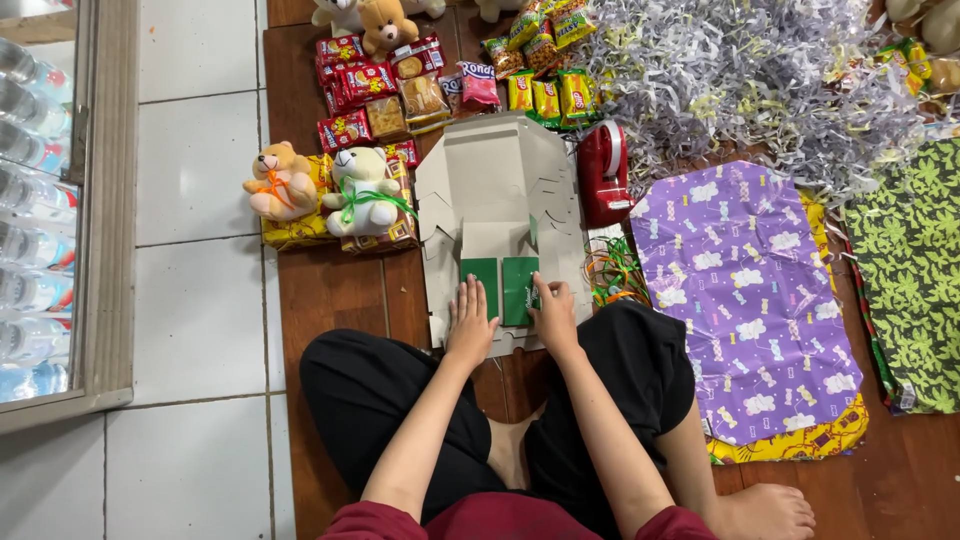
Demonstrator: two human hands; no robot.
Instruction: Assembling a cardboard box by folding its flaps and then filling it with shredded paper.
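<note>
On the wooden floor [340, 290], just ahead of the person's crossed legs, lies a flattened grey cardboard box [500, 200] with two green flaps [503, 288] at its near edge. Left hand [470, 325] rests flat, fingers spread, beside the left flap. Right hand [553, 312] presses on the right flap, fingers loosely together. Two small teddy bears [325, 185] sit left of the box; a red tape dispenser [603, 172] and purple wrapping paper [745, 290] lie right.
</note>
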